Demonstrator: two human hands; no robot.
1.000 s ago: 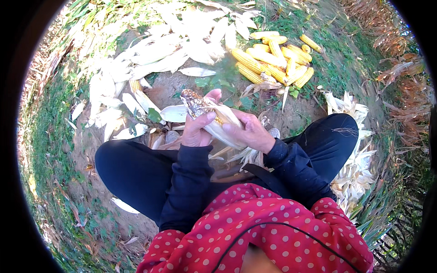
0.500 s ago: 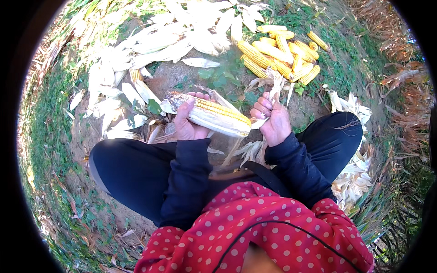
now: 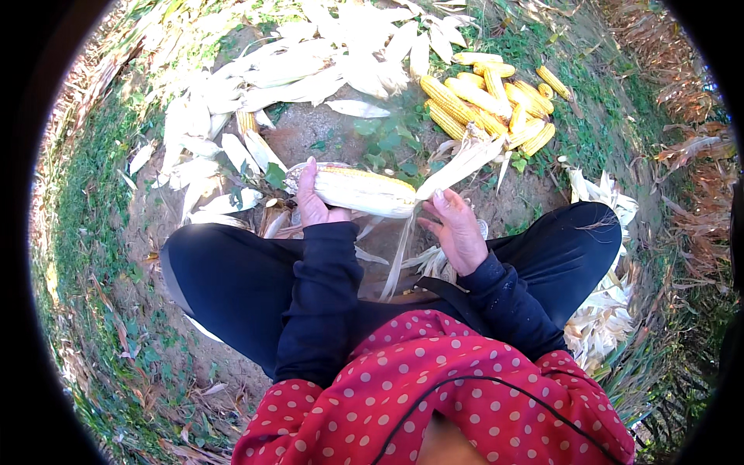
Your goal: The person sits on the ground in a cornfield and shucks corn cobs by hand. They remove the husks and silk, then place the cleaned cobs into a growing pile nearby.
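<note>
Left hand (image 3: 316, 203): its fingers are wrapped around the tip end of a corn cob (image 3: 358, 191), holding it level above the person's lap.
Right hand (image 3: 457, 230): fingers loosely spread, palm up, at the cob's base end, touching the pale husk leaves (image 3: 463, 161) that trail up and away from it; whether they pinch a leaf cannot be told.
Cob: half stripped, yellow kernels showing along the top, husk on the underside.
Risk, grip: held at one end only, the cob could tip or slip to the bare soil.
Risk, husk: a leaf could tear short and leave strips on the cob.
Husked cobs (image 3: 490, 102): a yellow pile ahead, right of centre.
Shed husks (image 3: 310, 70): a pale heap ahead and left.
Packages, labels, signs: none visible.
</note>
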